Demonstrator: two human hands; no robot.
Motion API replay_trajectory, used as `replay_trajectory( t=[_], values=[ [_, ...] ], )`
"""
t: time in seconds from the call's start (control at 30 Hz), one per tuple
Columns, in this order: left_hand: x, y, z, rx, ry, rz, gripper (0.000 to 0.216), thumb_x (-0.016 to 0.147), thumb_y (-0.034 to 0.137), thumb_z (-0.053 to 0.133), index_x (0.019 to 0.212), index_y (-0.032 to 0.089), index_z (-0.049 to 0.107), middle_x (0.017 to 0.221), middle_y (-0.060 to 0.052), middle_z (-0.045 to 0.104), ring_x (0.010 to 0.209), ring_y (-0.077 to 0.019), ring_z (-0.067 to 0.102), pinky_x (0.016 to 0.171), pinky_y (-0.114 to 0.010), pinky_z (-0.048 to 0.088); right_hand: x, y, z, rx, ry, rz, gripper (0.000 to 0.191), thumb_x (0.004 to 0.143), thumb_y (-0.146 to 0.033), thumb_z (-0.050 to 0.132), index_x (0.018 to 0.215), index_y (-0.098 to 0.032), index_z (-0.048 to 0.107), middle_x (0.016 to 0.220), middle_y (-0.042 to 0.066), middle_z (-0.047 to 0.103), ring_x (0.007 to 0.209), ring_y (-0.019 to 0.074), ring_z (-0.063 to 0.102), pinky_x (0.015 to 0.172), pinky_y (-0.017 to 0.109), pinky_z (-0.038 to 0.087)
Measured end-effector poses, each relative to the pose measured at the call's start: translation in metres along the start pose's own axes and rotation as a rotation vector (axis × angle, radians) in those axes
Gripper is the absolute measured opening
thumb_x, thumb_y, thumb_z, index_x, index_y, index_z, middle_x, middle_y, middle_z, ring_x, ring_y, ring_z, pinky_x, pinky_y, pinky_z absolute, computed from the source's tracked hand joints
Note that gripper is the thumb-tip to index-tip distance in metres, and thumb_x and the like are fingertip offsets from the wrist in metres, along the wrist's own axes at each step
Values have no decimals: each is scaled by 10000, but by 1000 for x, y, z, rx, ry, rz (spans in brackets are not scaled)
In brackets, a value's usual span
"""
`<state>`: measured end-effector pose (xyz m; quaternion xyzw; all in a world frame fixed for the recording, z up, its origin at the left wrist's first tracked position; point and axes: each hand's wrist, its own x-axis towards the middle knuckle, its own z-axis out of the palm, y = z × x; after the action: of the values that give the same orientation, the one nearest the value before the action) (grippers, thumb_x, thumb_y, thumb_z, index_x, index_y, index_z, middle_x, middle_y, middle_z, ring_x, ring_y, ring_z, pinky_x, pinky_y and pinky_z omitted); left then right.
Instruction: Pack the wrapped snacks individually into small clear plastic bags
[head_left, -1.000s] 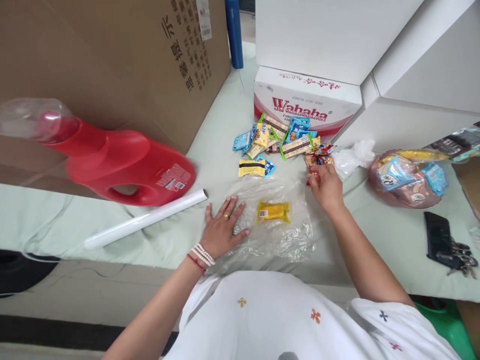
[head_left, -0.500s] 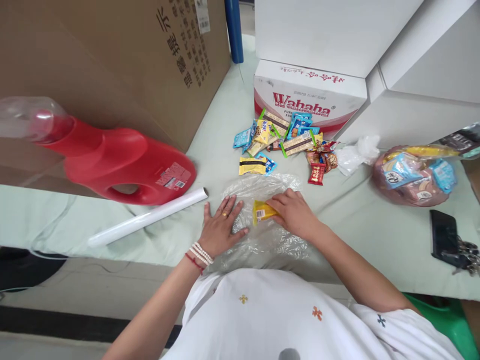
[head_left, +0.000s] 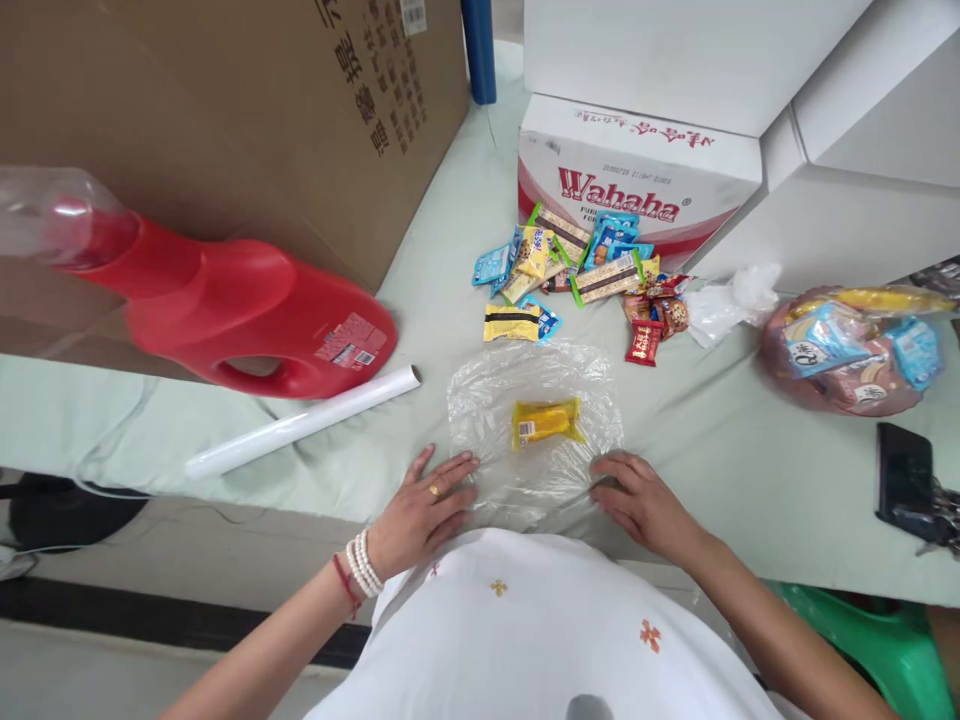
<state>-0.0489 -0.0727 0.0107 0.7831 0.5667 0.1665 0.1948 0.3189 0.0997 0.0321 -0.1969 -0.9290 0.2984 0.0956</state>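
in the head view, a clear, crinkled plastic sheet (head_left: 529, 480) is touched at its near side by the left hand (head_left: 420, 515) and right hand (head_left: 649, 505), fingers loosely bent; whether gripped cannot be told. beyond, between them, a yellow, oblong wrapped snack (head_left: 549, 420) is borne on it.

You have one left hand (head_left: 420, 512), one right hand (head_left: 651, 508) and one clear plastic sheet (head_left: 491, 400) bearing one yellow packet (head_left: 549, 422). You also see one red jug (head_left: 262, 312), one white tube (head_left: 304, 422), one phone (head_left: 904, 465); the snack pile (head_left: 607, 280) overlaps too much to count.
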Motion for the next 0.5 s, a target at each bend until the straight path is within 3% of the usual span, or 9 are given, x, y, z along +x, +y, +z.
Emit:
replay_trajectory(
  t=[0.13, 0.2, 0.27, 0.4, 0.5],
  values=[
    [26, -17, -23, -204, 15, -137, 286, 1027, 291, 451, 1049, 252, 734, 1143, -69, 787, 1140, -206, 713, 1154, -443, 435, 25, 5, -22, 192, -9, 49, 215, 1053, -264, 490, 1071, -244, 703, 975, 80, 741, 911, 217, 664, 864, 400, 548],
    [50, -25, -39, -247, 33, -226, 302, 1024, 360, 451, 1018, 238, 727, 1046, -60, 789, 1007, -204, 731, 992, -366, 543, 45, 11, -40, 212, -6, 111, 248, 1061, -340, 481, 1049, -233, 704, 896, 69, 727, 843, 203, 664, 804, 351, 543],
    [75, -30, -51, -172, 71, -349, 308, 995, 402, 475, 988, 223, 725, 1011, -73, 774, 947, -237, 721, 885, -367, 568, 67, 21, -54, 129, -4, 203, 295, 1063, -370, 458, 1027, -222, 711, 909, 70, 726, 853, 202, 672, 789, 326, 529],
    [109, -25, -63, 239, 333, -594, 372, 926, 303, 521, 1213, 133, 687, 1221, -191, 694, 1158, -368, 626, 978, -503, 505, 109, 39, -65, -286, -104, 435, 210, 998, -269, 537, 1079, -208, 721, 1007, 119, 728, 959, 266, 665, 787, 342, 491],
    [104, -7, -63, 416, 633, -619, 361, 950, 242, 484, 1231, 135, 684, 1283, -203, 652, 1232, -382, 559, 1026, -548, 440, 134, 42, -68, -481, -77, 429, 251, 979, -252, 566, 1182, -190, 701, 1090, 173, 700, 1065, 331, 607, 803, 379, 479]
  ],
)
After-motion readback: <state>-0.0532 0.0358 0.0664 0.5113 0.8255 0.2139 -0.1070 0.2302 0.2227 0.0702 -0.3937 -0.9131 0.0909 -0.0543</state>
